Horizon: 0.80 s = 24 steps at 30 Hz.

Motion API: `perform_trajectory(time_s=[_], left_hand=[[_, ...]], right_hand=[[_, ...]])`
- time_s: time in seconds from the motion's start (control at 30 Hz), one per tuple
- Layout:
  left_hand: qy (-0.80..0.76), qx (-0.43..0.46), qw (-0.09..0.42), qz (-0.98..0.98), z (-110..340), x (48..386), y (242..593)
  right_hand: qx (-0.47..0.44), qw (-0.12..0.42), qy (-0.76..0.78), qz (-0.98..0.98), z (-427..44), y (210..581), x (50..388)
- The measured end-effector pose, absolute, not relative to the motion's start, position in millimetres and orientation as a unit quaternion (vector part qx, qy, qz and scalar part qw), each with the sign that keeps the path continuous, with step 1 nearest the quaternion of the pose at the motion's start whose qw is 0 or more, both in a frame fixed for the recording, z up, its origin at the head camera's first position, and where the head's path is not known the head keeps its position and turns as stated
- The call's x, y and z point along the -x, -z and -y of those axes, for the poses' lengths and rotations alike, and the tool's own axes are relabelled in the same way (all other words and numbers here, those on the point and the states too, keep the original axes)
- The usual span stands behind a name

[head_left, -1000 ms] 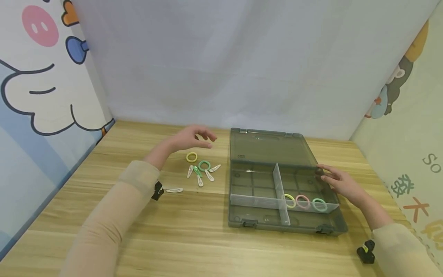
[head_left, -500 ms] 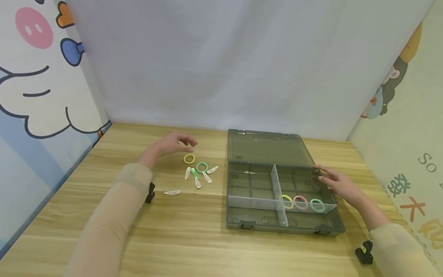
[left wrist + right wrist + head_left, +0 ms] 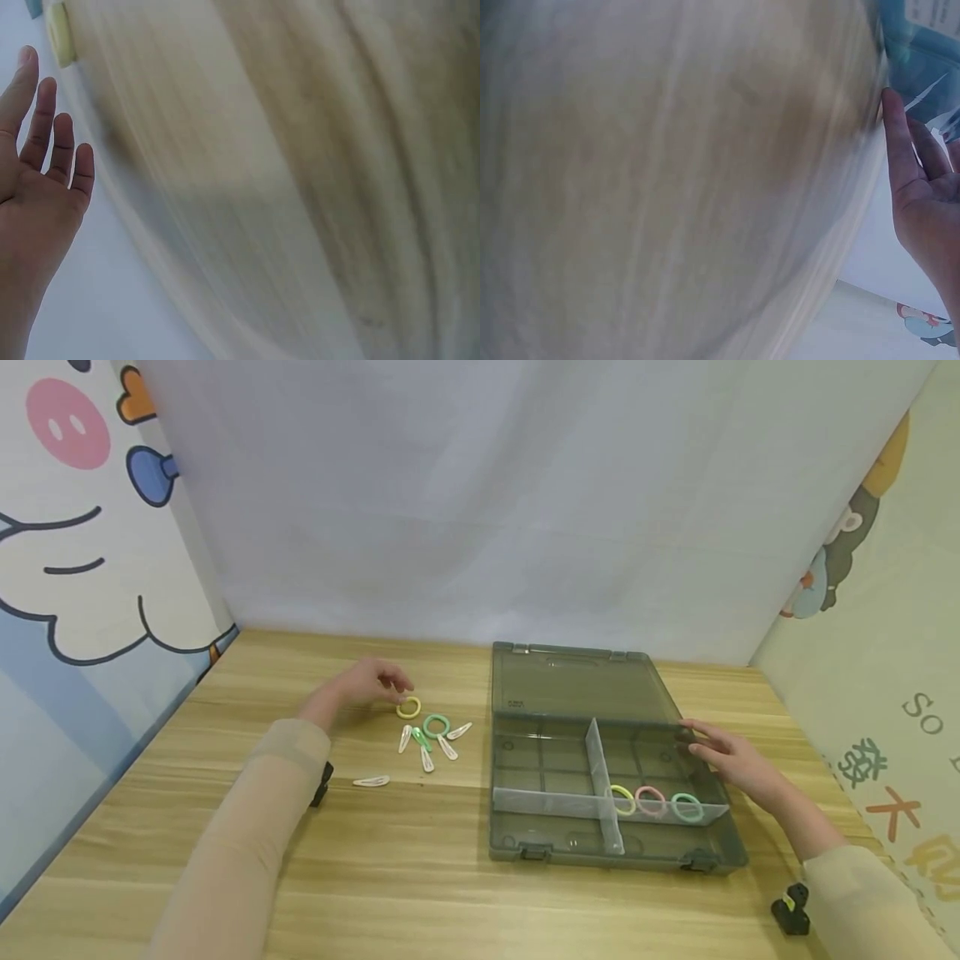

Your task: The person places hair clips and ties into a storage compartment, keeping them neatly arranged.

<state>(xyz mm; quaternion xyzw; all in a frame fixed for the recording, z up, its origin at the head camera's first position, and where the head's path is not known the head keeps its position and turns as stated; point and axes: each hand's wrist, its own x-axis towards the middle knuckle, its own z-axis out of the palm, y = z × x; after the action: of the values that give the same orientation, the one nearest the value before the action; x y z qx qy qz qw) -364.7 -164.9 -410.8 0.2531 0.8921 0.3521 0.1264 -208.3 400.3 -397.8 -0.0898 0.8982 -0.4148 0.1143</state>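
My left hand (image 3: 369, 682) is just beside a yellow hair tie (image 3: 408, 708) on the table, fingers loosely bent. In the left wrist view a small gap separates the fingertips from that yellow hair tie (image 3: 61, 34). To its right lie a green hair tie (image 3: 436, 727), a green hair clip (image 3: 422, 739) and several white hair clips (image 3: 447, 747). My right hand (image 3: 738, 764) rests on the right wall of a grey see-through divided box (image 3: 543, 752), its fingers fairly straight. Yellow, pink (image 3: 650, 801) and green hair ties sit in the box's right compartment.
The box's lid (image 3: 577, 681) lies folded back toward the rear curtain (image 3: 480, 510). A lone white hair clip (image 3: 371, 782) lies nearer the front of the wooden table (image 3: 390, 868). Printed panels stand at both sides.
My left hand has moved left and lowered to the yellow hair tie on the table. The right hand stays on the box wall. The head view has shifted slightly.
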Motion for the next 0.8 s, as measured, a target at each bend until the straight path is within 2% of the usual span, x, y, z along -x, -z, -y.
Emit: perform_trajectory(time_s=[0.8], left_hand=[[-0.315, -0.252, 0.126, -0.906, 164.4, 361.8, 416.9]], right_hand=[[0.086, 0.114, 0.419, -0.897, -399.4, 396.9, 207.1]])
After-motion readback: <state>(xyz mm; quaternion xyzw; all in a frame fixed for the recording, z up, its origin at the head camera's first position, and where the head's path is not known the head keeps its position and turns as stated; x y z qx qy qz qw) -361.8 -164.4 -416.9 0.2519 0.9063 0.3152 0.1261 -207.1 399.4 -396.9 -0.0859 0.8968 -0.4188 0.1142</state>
